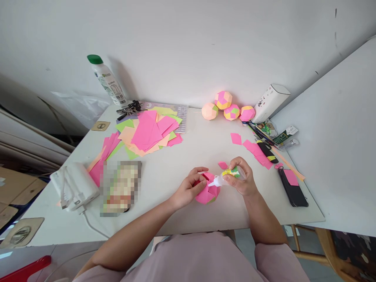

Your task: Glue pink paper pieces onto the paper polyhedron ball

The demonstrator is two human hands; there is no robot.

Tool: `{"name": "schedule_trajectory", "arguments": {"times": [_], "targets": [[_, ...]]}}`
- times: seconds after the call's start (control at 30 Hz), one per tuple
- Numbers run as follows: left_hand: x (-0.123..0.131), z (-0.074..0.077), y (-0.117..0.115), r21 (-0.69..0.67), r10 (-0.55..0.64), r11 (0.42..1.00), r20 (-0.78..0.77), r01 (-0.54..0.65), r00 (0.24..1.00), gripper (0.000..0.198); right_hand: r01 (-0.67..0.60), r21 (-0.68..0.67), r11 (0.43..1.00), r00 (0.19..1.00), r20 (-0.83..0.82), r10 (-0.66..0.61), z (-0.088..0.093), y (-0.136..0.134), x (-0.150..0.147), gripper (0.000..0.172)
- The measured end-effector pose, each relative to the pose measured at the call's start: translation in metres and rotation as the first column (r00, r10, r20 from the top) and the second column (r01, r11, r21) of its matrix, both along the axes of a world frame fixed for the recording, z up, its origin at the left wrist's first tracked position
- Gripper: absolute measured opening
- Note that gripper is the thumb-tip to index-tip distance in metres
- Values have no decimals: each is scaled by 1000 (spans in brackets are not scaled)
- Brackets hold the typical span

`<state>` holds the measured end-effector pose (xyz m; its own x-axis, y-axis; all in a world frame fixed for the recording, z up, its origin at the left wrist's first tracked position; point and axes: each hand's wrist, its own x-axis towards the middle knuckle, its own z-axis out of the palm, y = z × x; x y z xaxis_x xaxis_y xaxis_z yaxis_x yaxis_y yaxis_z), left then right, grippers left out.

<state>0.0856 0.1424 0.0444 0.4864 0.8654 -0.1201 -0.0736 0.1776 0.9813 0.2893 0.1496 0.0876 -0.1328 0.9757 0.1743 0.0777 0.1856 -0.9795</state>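
Note:
Near the front of the table sits a pink folded-paper ball (210, 193) with an opening in its upper left side. My left hand (191, 185) has its fingers closed on the ball's edge by that opening. In my right hand (246, 181) a clear glue bottle (235, 173) with a yellow-green label lies tilted, its white nozzle pointing left. The nozzle tip is at the paper ball, close to my left fingertips; whether it touches, I cannot tell. A small pink paper piece (222, 165) lies just behind the bottle.
Several finished paper balls (223, 100) stand by the wall. Loose coloured paper (149, 131) is heaped at the back left, near a green-capped bottle (108, 82). A power bank (75, 186) and blurred phone (122, 188) lie left; pink strips (257, 152), a cutter (266, 152) and black case (293, 192) lie right.

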Motion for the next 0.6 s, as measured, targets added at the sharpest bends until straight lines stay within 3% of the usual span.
{"name": "schedule_trajectory", "arguments": {"times": [0.6], "targets": [[-2,-3,1,27,1,1000,7,-2,1000,31,75,-3,997,995,-61,-75,0,0,-5,33]]}}
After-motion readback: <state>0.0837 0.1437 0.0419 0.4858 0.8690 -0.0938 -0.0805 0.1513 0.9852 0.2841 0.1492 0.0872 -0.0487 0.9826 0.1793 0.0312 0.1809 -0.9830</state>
